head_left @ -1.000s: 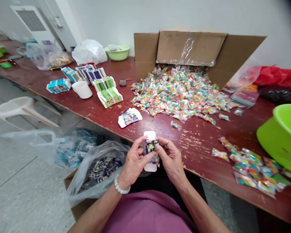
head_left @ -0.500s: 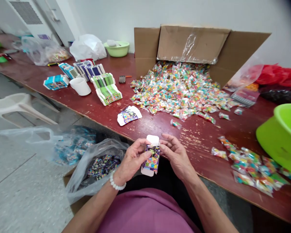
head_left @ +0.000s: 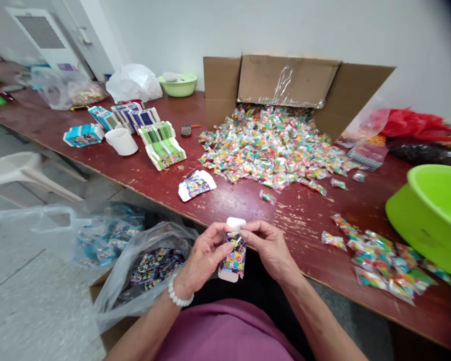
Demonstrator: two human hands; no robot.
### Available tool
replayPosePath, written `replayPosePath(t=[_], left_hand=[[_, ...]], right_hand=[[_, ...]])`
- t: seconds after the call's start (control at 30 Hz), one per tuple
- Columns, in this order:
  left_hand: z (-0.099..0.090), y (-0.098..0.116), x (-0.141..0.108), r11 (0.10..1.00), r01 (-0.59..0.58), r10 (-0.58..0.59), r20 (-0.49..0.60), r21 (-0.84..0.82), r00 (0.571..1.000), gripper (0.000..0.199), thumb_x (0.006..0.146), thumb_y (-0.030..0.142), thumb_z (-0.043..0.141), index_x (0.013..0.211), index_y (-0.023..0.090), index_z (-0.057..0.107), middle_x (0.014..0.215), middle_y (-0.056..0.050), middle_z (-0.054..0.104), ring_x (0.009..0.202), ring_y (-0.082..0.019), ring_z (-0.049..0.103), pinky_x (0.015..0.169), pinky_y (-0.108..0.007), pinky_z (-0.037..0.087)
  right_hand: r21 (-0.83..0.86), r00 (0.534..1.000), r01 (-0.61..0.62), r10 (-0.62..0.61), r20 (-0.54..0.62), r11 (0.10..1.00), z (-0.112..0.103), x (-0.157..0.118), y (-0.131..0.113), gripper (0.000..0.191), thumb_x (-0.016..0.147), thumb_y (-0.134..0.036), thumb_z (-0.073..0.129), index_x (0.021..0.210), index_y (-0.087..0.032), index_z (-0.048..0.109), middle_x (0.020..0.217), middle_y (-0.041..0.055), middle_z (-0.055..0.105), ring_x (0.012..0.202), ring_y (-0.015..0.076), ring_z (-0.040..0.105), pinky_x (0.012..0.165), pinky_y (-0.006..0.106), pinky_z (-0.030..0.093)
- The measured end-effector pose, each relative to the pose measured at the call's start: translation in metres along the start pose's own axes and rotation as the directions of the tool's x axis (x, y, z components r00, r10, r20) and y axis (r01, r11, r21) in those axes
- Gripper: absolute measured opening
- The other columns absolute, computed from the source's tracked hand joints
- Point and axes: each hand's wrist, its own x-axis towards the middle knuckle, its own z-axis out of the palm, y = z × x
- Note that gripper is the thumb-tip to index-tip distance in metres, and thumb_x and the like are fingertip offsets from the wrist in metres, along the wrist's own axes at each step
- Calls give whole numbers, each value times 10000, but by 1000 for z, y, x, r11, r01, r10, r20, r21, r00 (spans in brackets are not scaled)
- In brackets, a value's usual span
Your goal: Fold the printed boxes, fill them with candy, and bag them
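Just in front of the table's edge, my left hand (head_left: 209,254) grips a small purple printed candy box (head_left: 234,256) by its left side, thumb across the front. My right hand (head_left: 266,244) pinches the upper right of the box, beside its raised white top flap. A white flap also hangs out at the bottom end. Ahead on the table lies a fanned stack of flat purple boxes (head_left: 197,185). Beyond it spreads a large heap of wrapped candies (head_left: 274,145), spilling from a cardboard carton (head_left: 285,80). One loose wrapped candy (head_left: 267,197) lies nearer to me.
Stacks of green flat boxes (head_left: 164,145) and blue boxes (head_left: 83,135) stand at left around a white cup (head_left: 122,142). A lime-green basin (head_left: 428,220) and a small candy pile (head_left: 385,260) are at right. A plastic-lined carton of purple packets (head_left: 156,265) sits below left.
My right thumb and fingers have closed in toward the box's top flap, which now shows less. The whole view has shifted slightly; my left hand keeps its hold.
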Motion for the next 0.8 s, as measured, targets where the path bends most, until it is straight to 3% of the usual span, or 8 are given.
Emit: replayPosePath(t=[0.07,0.13,0.23,0.37,0.5,0.6,0.8], left_hand=[[0,0,0,1000,-23,23,-9,18,1000,312,832,280,721,1095,235,560,957,-16,689,799,-131,627,733,-248,514],[1,1,0,1000,-19,19,-21,0,1000,468,825,270,731,1228,283,494,955,-6,689,832,-146,635,746,-264,523],[4,6,-1,996,41,-45,-48,-79,998,717,789,262,769,1373,344,361,950,9,680,856,-161,653,748,-282,540],[7,7,-2,964,200,-196,40,-173,980,514,855,416,680,1305,274,475,952,-38,670,748,-182,686,652,-313,567],[10,4,0,965,237,-234,34,-113,972,567,918,557,516,1401,271,436,810,-42,665,509,-161,643,473,-274,508],[11,3,3,976,206,-206,-1,-72,978,622,919,610,467,1426,250,448,801,-55,673,513,-147,638,467,-248,496],[10,1,8,970,236,-235,27,-59,972,717,911,670,408,1457,207,445,768,-71,688,488,-136,622,440,-227,475]], right_hand=[[39,1000,9,-9,-6,999,0,1,-1,366,606,-355,890,889,-209,709,725,-26,689,656,127,621,671,265,503],[16,998,-1,-1,65,1000,0,2,-3,392,630,-354,877,952,-211,706,754,-19,698,683,135,636,689,272,507],[-89,991,24,-12,135,996,-1,1,-6,248,708,-374,823,819,-180,715,778,18,721,716,156,648,717,294,511],[-185,980,173,-150,132,967,-1,-3,-4,195,782,-385,758,794,-199,699,807,18,716,658,147,631,612,269,501],[-335,947,274,-193,255,901,-2,-6,-5,222,872,-403,662,836,-186,693,864,41,707,646,137,627,583,258,494],[-332,959,234,-159,236,914,-2,-6,-8,221,863,-394,676,823,-177,670,778,18,689,612,120,608,585,246,494],[-201,969,75,-24,246,977,0,0,-14,223,788,-378,745,778,-164,683,935,49,724,609,111,606,557,248,512]])
